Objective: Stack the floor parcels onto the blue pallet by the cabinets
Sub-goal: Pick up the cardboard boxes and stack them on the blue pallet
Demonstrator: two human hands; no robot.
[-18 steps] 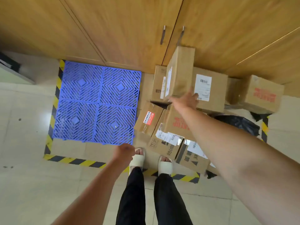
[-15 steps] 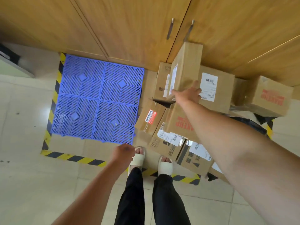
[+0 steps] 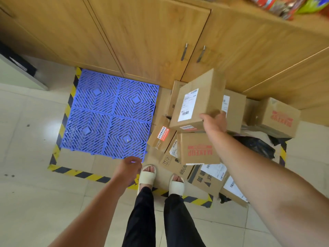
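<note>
Right grip (image 3: 214, 122) holds a brown parcel (image 3: 204, 86) by its near corner, fingers curled round the edge. The parcel is tilted over the floor pile, right of the blue pallet (image 3: 110, 113). Its white shipping label (image 3: 188, 104) has a barcode, text too small to read. Left grip (image 3: 129, 169) is loosely curled, holding nothing, at the pallet's near corner. Below the parcel, the MAKEUP box (image 3: 199, 148) has red print reading upside down. The far-right box (image 3: 279, 118) has the same print. Small box (image 3: 161, 134) has a red-white sticker, unreadable.
</note>
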